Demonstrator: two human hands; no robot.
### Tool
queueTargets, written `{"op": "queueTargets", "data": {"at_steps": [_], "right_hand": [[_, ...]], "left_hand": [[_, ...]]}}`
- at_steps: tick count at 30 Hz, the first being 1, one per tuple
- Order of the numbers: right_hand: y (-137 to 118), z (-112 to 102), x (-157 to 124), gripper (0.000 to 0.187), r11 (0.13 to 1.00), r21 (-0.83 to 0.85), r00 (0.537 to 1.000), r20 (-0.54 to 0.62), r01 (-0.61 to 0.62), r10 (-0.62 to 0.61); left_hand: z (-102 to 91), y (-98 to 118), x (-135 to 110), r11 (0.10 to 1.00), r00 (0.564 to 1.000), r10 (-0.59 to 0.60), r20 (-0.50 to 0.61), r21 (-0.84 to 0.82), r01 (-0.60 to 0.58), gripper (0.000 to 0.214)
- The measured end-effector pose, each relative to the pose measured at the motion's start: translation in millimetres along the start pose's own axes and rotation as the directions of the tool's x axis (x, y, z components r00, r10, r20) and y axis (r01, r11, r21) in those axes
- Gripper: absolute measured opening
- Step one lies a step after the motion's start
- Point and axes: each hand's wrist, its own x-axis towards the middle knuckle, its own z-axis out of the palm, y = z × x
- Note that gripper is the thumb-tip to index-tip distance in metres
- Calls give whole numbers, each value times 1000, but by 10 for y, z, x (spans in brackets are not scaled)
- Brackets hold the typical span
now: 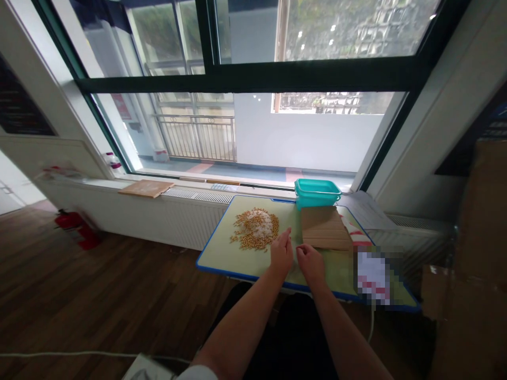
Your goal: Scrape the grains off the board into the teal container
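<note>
A loose pile of golden kernels (246, 241), which look like corn, is spread on the left half of a pale yellow table (222, 253) with a blue edge. White grains (259, 226) like rice lie heaped among the kernels. Just right of the pile, my left hand (282, 252) is held on edge with its fingers stretched out. Beside it, a small gap away, my right hand (311, 265) has its fingers curled in; whatever may be inside them is hidden. A brown cardboard piece (325, 228) lies beyond my right hand.
A teal plastic basket (317, 193) stands at the table's back edge by the window. Red-and-white packaging (356, 232) lies right of the cardboard, near a blurred-out item (372, 277). A wooden board (146, 188) rests on the sill; a fire extinguisher (78, 229) stands at left.
</note>
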Motion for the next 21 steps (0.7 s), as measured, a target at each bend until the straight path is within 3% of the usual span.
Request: {"op": "queueTargets", "data": {"at_steps": [11,16,21], "right_hand": [[15,23,12,27,1000,-1,999,-36,-1,1],[20,21,6,26,1000,25,999,-42,-7,8],[23,11,-7,46,987,158,991,-131,-18,39]], "left_hand": [[-6,-100,49,991,999,-49,23,-127,51,57],[-12,-98,50,992,997,-53,57,-114,59,55],[-56,-53,51,997,995,-34,91,-67,40,48]]}}
